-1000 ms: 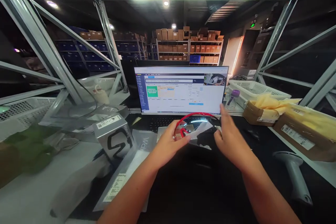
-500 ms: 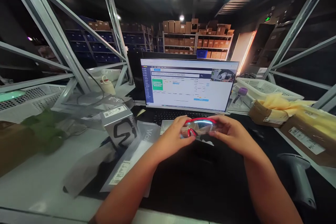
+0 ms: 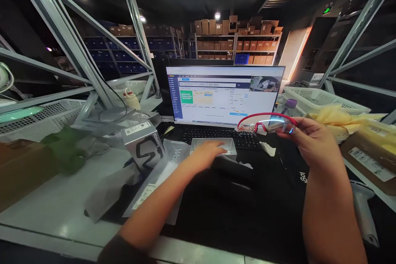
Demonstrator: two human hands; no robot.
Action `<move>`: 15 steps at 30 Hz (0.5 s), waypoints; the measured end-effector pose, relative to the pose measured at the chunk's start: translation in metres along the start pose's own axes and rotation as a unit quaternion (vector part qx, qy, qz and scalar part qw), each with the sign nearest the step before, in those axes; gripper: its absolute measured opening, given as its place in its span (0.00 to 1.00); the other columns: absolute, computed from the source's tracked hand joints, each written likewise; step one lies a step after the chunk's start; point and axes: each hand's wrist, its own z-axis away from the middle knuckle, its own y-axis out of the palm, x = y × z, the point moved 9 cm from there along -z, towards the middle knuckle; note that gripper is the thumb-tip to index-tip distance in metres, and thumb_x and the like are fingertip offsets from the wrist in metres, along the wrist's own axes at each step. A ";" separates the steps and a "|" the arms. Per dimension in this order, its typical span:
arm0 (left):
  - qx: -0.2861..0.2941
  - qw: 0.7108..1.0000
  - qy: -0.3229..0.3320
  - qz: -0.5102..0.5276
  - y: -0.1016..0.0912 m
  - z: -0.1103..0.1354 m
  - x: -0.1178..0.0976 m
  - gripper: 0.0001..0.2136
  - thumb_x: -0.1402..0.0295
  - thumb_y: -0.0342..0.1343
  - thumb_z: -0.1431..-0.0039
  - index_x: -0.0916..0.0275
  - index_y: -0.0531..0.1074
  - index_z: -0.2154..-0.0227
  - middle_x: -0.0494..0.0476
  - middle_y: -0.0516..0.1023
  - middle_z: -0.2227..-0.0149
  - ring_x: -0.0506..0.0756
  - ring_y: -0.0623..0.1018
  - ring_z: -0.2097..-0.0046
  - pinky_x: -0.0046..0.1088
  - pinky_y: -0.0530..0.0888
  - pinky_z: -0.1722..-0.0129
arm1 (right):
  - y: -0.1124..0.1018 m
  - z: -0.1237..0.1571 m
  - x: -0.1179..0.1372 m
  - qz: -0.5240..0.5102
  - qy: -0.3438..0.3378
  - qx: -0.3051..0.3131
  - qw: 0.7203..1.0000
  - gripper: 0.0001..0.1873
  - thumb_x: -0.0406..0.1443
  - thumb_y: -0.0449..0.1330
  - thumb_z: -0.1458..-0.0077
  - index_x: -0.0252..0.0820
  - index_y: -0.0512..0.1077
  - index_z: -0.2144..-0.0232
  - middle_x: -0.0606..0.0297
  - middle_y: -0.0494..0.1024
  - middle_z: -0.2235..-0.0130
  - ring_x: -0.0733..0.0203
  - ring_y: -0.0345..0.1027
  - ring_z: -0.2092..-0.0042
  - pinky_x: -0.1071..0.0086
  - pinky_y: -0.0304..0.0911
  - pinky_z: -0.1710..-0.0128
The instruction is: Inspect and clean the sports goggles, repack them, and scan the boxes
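Clear-lensed glasses with a red frame (image 3: 262,116) are held up at the right by my right hand (image 3: 312,140), its fingers pinching one end. Behind them lie the monitor's lower edge and the keyboard. My left hand (image 3: 208,153) is over a small open grey box tray (image 3: 229,143), its fingers stretched out and apart. Whether the fingertips touch the tray's inside I cannot tell. Left of that hand stands a grey printed carton (image 3: 140,144), beside a translucent plastic bag (image 3: 175,152) with a barcode label.
A monitor (image 3: 213,99) and keyboard (image 3: 198,134) stand at the back of the black mat (image 3: 247,218). A barcode scanner (image 3: 365,210) lies at the right, near a brown carton (image 3: 368,161). White crumpled paper (image 3: 268,149) is on the mat. Metal frame posts rise on both sides.
My left hand has let go of the glasses and moved down to the grey tray. My right hand has carried the glasses to the right and up.
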 end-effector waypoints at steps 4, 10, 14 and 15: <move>0.038 0.999 0.028 0.020 0.015 -0.006 -0.001 0.09 0.76 0.61 0.50 0.54 0.82 0.71 0.58 0.83 0.61 0.62 0.81 0.57 0.37 0.72 0.49 | 0.008 0.006 0.003 0.029 -0.002 0.020 0.999 0.15 0.42 0.74 0.53 0.39 0.79 0.66 0.60 0.81 0.68 0.60 0.78 0.65 0.71 0.77 0.63; 0.014 0.999 0.043 0.031 0.011 0.002 -0.004 0.08 0.71 0.59 0.48 0.51 0.82 0.70 0.54 0.84 0.62 0.59 0.82 0.58 0.31 0.74 0.55 | 0.017 0.009 -0.005 0.063 0.017 0.028 0.997 0.18 0.44 0.74 0.53 0.39 0.80 0.65 0.58 0.82 0.68 0.60 0.79 0.67 0.71 0.77 0.63; -0.107 0.994 0.001 0.029 -0.025 0.015 -0.008 0.10 0.71 0.57 0.44 0.52 0.82 0.65 0.54 0.83 0.61 0.59 0.80 0.55 0.34 0.72 0.49 | 0.015 0.010 -0.003 0.068 0.002 -0.002 0.998 0.20 0.46 0.76 0.58 0.39 0.81 0.66 0.58 0.81 0.70 0.59 0.78 0.69 0.72 0.78 0.65; -0.148 0.988 -0.016 0.027 -0.038 0.021 -0.009 0.11 0.71 0.57 0.43 0.52 0.82 0.62 0.55 0.83 0.59 0.60 0.79 0.53 0.34 0.71 0.47 | 0.016 0.011 -0.002 0.071 -0.003 -0.008 0.997 0.20 0.46 0.76 0.58 0.39 0.81 0.66 0.58 0.81 0.69 0.59 0.78 0.69 0.72 0.77 0.65</move>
